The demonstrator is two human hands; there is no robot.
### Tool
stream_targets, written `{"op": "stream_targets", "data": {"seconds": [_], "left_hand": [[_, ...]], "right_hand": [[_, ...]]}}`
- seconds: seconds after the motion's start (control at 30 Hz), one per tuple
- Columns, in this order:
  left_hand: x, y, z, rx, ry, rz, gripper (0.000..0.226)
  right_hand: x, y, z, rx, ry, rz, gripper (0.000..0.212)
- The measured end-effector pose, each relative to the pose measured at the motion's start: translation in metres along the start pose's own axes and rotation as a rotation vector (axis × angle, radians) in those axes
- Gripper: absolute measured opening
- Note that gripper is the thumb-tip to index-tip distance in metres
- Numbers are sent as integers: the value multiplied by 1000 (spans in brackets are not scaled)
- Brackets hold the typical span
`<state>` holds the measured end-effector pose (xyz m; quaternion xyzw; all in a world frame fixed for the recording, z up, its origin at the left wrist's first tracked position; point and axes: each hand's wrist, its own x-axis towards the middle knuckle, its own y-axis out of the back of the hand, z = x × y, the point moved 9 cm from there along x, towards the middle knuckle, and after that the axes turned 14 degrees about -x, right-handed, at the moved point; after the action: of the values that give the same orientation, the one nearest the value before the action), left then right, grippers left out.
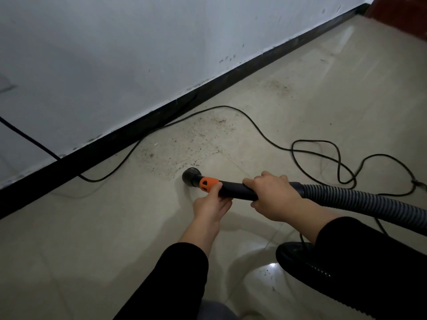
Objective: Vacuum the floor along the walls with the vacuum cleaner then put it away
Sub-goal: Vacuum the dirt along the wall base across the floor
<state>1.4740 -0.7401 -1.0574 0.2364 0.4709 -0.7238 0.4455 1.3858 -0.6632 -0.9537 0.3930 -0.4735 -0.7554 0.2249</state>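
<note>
The vacuum's black handle tube (233, 189) with an orange collar (208, 183) lies low over the tiled floor, its round black nozzle (190, 177) touching the floor at the edge of a patch of dirt specks (184, 139). My left hand (211, 204) grips the tube from below, thumb by the orange collar. Further back, my right hand (271, 196) wraps around the tube where the grey ribbed hose (360, 202) begins. The hose runs off to the right.
A white wall with a black baseboard (143, 132) runs diagonally across the left. The black power cord (254, 125) loops over the floor from the baseboard to the right. A black shoe (298, 255) stands at lower right. More dirt (275, 88) lies further along the wall.
</note>
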Motion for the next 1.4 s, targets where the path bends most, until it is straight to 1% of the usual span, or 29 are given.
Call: {"op": "stream_targets", "data": {"seconds": [0.27,0.87,1.1,1.4], "left_hand": [[3,8,3,-38,-26,52,16],[26,-7,5,10,-36,-29,15],[27,-3,10,-2,-46,-17,16],[22,13,20,-34,-67,30,17]], "right_hand": [[7,-2,-6,-8,17,2,28],[20,-4,1,-39,-88,70,29],[23,-3,-5,-35,-84,81,30],[27,1,-21,-23,-34,88,29]]}}
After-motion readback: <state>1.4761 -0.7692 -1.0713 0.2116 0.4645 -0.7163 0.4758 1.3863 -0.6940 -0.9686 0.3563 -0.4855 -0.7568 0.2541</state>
